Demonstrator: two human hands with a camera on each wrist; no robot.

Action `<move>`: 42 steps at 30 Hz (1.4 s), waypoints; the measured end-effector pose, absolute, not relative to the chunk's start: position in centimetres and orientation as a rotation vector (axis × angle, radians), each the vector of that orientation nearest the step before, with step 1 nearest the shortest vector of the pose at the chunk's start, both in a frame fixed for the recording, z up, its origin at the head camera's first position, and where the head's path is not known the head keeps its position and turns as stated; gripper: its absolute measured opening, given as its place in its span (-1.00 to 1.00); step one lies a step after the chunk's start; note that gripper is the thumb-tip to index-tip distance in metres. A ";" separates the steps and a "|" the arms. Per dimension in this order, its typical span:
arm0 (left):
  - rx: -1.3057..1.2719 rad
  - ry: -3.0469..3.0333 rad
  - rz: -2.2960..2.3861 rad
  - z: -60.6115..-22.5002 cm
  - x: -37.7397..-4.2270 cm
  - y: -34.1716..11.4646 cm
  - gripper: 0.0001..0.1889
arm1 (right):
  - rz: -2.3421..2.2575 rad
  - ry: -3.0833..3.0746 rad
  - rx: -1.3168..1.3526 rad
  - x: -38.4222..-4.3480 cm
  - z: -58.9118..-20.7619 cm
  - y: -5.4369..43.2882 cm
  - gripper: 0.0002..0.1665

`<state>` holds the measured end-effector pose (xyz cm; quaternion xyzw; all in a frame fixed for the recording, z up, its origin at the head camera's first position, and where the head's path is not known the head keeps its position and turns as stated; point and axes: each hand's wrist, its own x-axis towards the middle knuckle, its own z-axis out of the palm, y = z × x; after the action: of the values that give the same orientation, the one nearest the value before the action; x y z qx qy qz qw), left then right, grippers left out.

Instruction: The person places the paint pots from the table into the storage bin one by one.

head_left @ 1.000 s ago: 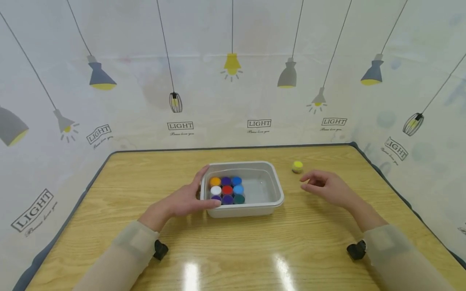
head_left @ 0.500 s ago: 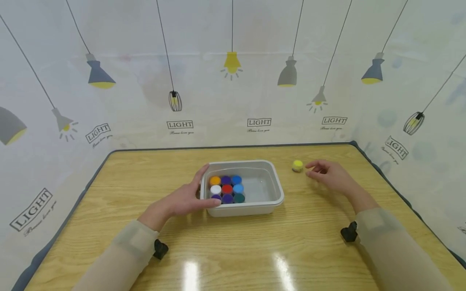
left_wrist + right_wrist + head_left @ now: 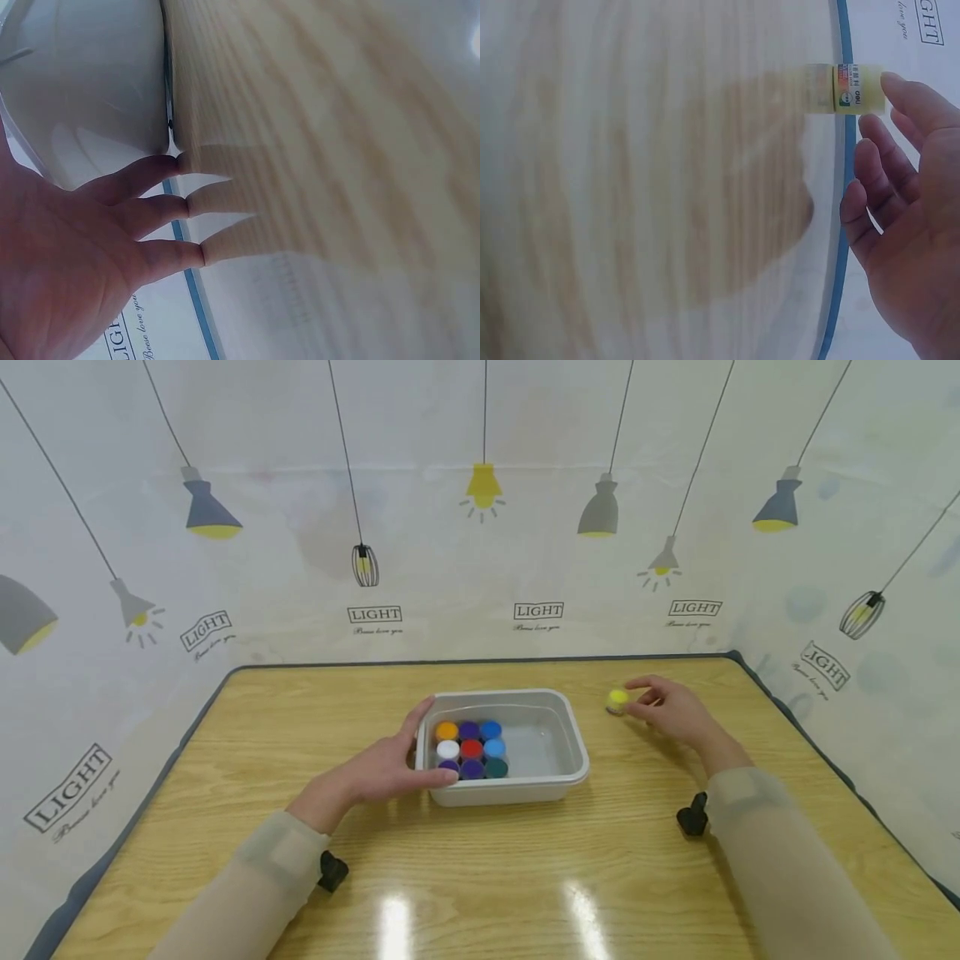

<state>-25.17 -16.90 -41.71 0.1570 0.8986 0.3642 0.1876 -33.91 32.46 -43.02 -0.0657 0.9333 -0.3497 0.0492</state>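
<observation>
My left hand (image 3: 386, 768) spans the left end of a white plastic tub (image 3: 525, 793). Its thumb lies over the front rim, and in the left wrist view the fingers stretch straight beside the tub wall, tips at the tabletop. Inside the tub several small paint jars (image 3: 471, 749) stand in rows at the left, with orange, purple, blue, white, red and green tops. My right hand (image 3: 672, 710) is at a yellow paint jar (image 3: 617, 702) standing upright on the table. Thumb and index finger are at its right edge; in the right wrist view one fingertip meets the jar's top end.
The wood-grain table (image 3: 495, 868) has a dark edging at the back and sides. Behind it rises a pale backdrop (image 3: 420, 510) printed with hanging lamps. The right half of the tub's floor (image 3: 536, 747) shows bare.
My right hand first moved back and up beside the yellow paint jar, then left until its fingertips came to it. The left hand stays at the tub; the view shifts slightly.
</observation>
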 end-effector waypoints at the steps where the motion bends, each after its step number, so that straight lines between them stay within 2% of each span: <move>1: 0.444 2.529 1.024 -41.7 -25.2 -16.9 0.32 | -1.067 2.840 -0.196 -34.0 -43.1 32.4 -0.32; 21: 0.445 2.523 1.034 -41.8 -25.1 -17.0 0.32 | -1.044 2.856 -0.203 -33.9 -43.0 31.5 -0.33; 35: 0.452 2.513 1.044 -41.6 -25.0 -17.0 0.31 | -1.110 2.906 -0.456 -31.0 -37.9 28.2 -0.43; 42: 0.458 2.507 1.053 -41.6 -25.1 -17.0 0.31 | -1.210 2.871 -0.616 -29.5 -36.0 25.2 -0.59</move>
<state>-25.05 -17.05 -41.65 0.1631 0.8925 0.3747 0.1908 -29.55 25.19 -36.01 -0.1940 0.9039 -0.3808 -0.0172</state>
